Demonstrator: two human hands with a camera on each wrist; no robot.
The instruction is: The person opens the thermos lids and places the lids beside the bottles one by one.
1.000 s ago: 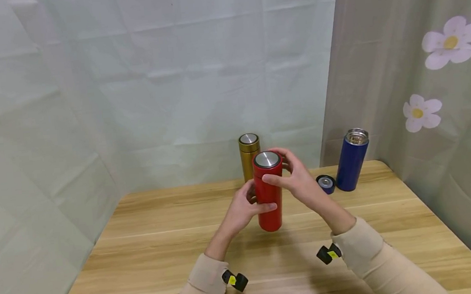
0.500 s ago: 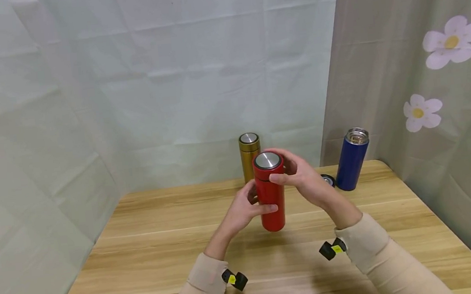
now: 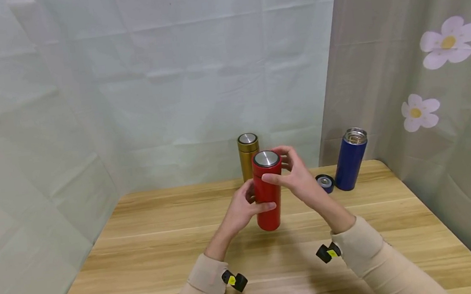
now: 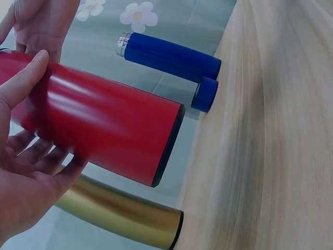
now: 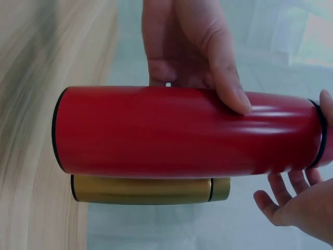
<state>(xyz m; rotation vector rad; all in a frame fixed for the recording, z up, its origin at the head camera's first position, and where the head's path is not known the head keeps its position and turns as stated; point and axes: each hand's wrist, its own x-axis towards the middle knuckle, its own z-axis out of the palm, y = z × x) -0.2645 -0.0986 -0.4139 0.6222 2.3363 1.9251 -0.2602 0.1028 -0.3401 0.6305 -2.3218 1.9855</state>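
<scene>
My left hand (image 3: 238, 209) grips the body of a red thermos bottle (image 3: 269, 215), thumb in front and fingers behind. The bottle is upright, and the left wrist view shows its black-rimmed base held above the table. Around its steel-topped red lid (image 3: 266, 159) are the thumb and fingers of my right hand (image 3: 300, 182). The lid sits on the bottle; a dark seam runs under it in the right wrist view. Just behind stands a gold thermos bottle (image 3: 248, 164) with its lid on, partly hidden by the red one.
On the wooden table (image 3: 156, 249), toward the back right, stands an open blue thermos bottle (image 3: 350, 164). Its blue lid (image 3: 325, 183) lies beside it with the inner side up. Pale cloth (image 3: 195, 84) hangs behind the table and along its sides.
My right hand turned to the right at the red lid half a second ago, and is now back left, its thumb across the lid's front. The left hand keeps its hold.
</scene>
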